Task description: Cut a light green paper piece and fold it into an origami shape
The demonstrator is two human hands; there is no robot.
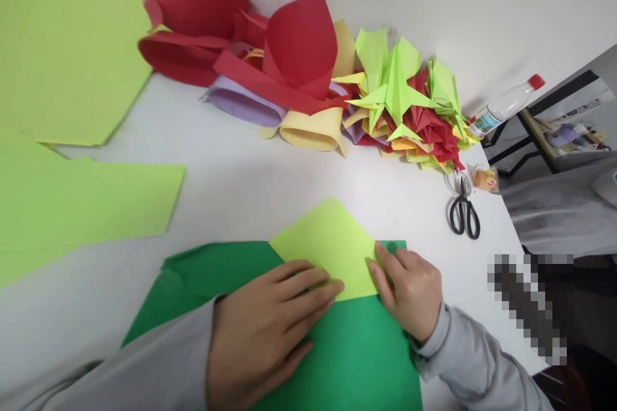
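Note:
A piece of light green paper (332, 241) with a pointed top lies on a larger dark green sheet (357, 353). My left hand (277, 327) rests on its lower left part, fingers stretched out, palm down. At the right corner, my right hand (409, 289) pinches the light green paper's edge between thumb and fingers. Part of the paper's lower left edge is hidden under my left fingers. The dark green sheet runs beneath both hands and out of the bottom of the view.
Light green sheets (62, 51) lie at the left. Rolled red paper (301, 45) and a pile of folded paper shapes (398, 93) line the back. Black-handled scissors (463, 215), a wrapped snack (484, 178) and a plastic bottle (506, 103) are at the right. A person in grey (563, 202) is beyond the table (231, 199).

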